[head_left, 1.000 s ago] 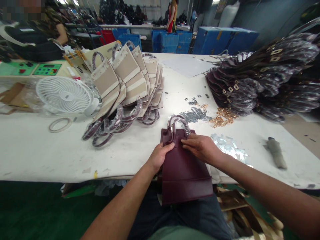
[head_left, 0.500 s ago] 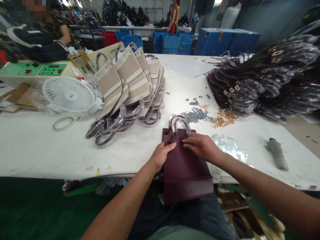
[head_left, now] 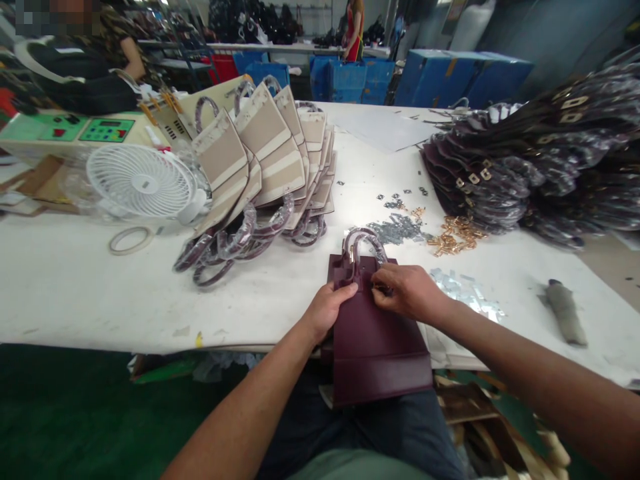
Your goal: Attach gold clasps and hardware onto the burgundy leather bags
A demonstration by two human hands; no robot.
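Note:
A dark maroon bag piece [head_left: 374,340] lies over the near table edge and onto my lap. Its plastic-wrapped handle [head_left: 364,241] points away from me. My left hand [head_left: 327,308] grips the piece's upper left part, thumb on top. My right hand [head_left: 407,291] pinches at the top of the piece just under the handle, fingers closed. Whatever small thing sits between those fingertips is hidden.
Beige bag pieces [head_left: 265,157] with wrapped handles fan out at left centre. A white fan [head_left: 141,181], tape roll [head_left: 131,240] and control box [head_left: 70,130] stand at left. Dark bag pieces [head_left: 530,167] pile up at right. Gold fittings [head_left: 455,235], silver bits [head_left: 463,289] and a grey tool [head_left: 565,310] lie nearby. A person sits far left.
My right hand's fingers have curled from lying flat into a pinch at the top of the maroon piece. The view has drifted slightly; the left hand keeps its grip.

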